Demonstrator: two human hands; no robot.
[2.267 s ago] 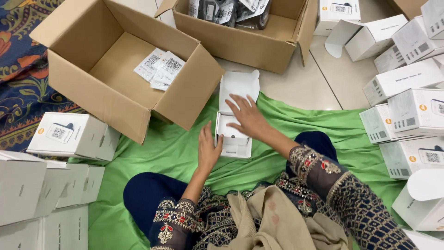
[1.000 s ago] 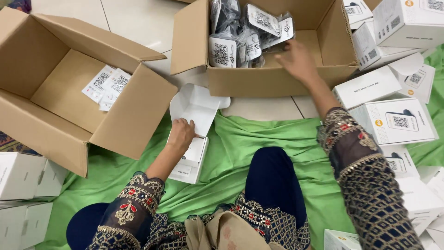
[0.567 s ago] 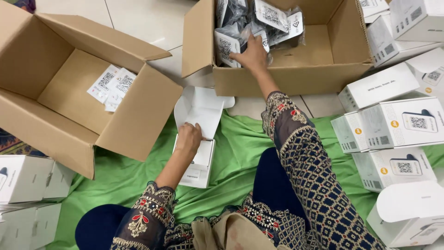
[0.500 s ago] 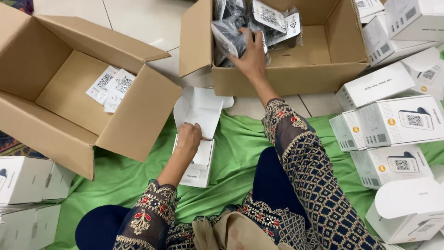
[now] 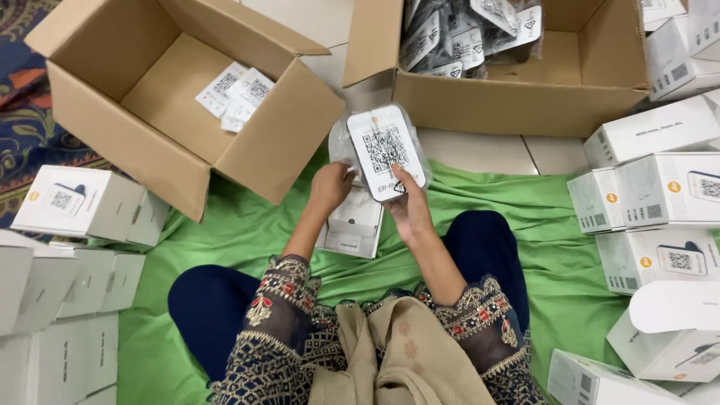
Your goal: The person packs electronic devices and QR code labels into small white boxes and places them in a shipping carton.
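At centre frame, both hands, left hand [image 5: 331,187] and right hand [image 5: 409,206], fingers pinching, held a clear-bagged white coded device [image 5: 384,150] (above an open white carton [image 5: 352,229]).

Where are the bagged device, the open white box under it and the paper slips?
bagged device [image 5: 385,150], head view, on its white face.
open white box [image 5: 352,225], head view, on its inner tray.
paper slips [image 5: 238,91], head view, on the stack's middle.

A small white device [image 5: 384,152], its face printed with a square black code, sits inside a clear plastic bag, held upright and tilted slightly. Beneath it on the green cloth lies an open white box [image 5: 352,225], flap raised.
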